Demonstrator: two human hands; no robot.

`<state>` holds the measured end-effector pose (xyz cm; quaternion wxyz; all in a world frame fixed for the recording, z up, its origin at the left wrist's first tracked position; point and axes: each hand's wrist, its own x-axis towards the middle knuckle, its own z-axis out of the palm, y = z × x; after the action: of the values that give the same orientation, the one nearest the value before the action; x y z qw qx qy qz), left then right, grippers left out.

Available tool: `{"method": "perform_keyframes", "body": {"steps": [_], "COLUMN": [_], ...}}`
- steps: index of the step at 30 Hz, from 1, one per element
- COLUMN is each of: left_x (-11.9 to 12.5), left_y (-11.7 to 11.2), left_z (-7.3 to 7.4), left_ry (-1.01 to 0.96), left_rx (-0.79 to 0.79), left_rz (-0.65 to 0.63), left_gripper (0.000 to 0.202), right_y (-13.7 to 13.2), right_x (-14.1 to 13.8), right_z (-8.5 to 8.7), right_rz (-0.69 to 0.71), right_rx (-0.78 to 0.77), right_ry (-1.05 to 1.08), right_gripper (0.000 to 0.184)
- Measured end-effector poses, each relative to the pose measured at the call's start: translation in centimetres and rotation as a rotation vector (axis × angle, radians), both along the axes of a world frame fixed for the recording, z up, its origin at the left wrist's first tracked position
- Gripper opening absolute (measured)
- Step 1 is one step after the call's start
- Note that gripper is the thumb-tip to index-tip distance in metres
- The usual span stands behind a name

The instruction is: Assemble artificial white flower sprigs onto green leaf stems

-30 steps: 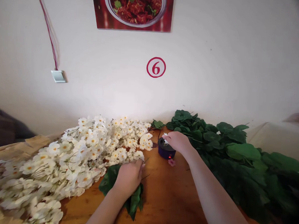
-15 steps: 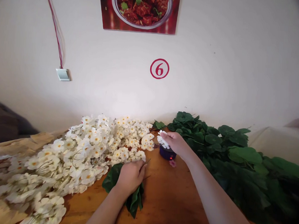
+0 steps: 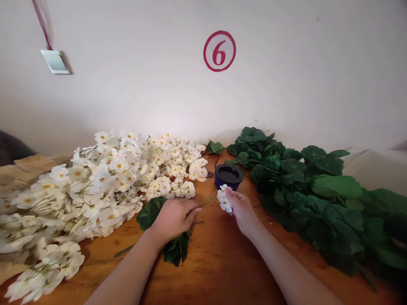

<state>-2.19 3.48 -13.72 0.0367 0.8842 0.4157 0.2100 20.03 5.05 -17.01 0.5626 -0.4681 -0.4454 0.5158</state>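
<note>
My left hand (image 3: 175, 217) is closed around a stem of green leaves (image 3: 177, 250), which stick out on both sides of the fist. In my right hand (image 3: 241, 211), between thumb and fingers, is a small white artificial flower (image 3: 224, 199). Its thin stems point left, toward the stem end at my left fingers; whether they touch I cannot tell. Just behind the flower stands a round dark blue pot (image 3: 228, 176) with a black dished top.
White flowers with yellow centres (image 3: 115, 184) lie heaped on the left, by brown paper (image 3: 26, 171). A pile of green leaves (image 3: 301, 190) covers the right of the wooden table (image 3: 224, 269). Behind is a wall (image 3: 153, 66) with a light switch (image 3: 57, 62).
My right hand has drawn the white flower back from over the pot and toward my left hand. The view has tilted down, so the wall picture is out of sight.
</note>
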Motion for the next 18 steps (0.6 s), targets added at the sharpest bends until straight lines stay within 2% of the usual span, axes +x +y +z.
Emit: {"method": "perform_keyframes", "body": {"steps": [5, 12, 18], "left_x": [-0.08, -0.11, -0.14], "left_y": [0.10, 0.19, 0.30], "left_z": [0.03, -0.19, -0.25], "left_ry": [-0.015, -0.063, -0.070], "left_rx": [0.006, -0.016, 0.002], "left_rz": [-0.026, -0.022, -0.033], "left_gripper": [0.030, 0.030, 0.029], "right_y": [0.21, 0.43, 0.34], "right_x": [0.26, 0.71, 0.64], "right_z": [0.02, -0.12, -0.05], "right_rz": [0.043, 0.019, 0.029], "right_rx": [0.010, -0.031, -0.029], "right_ry": [-0.006, -0.053, -0.012], "right_gripper": [0.049, 0.051, 0.050]}}
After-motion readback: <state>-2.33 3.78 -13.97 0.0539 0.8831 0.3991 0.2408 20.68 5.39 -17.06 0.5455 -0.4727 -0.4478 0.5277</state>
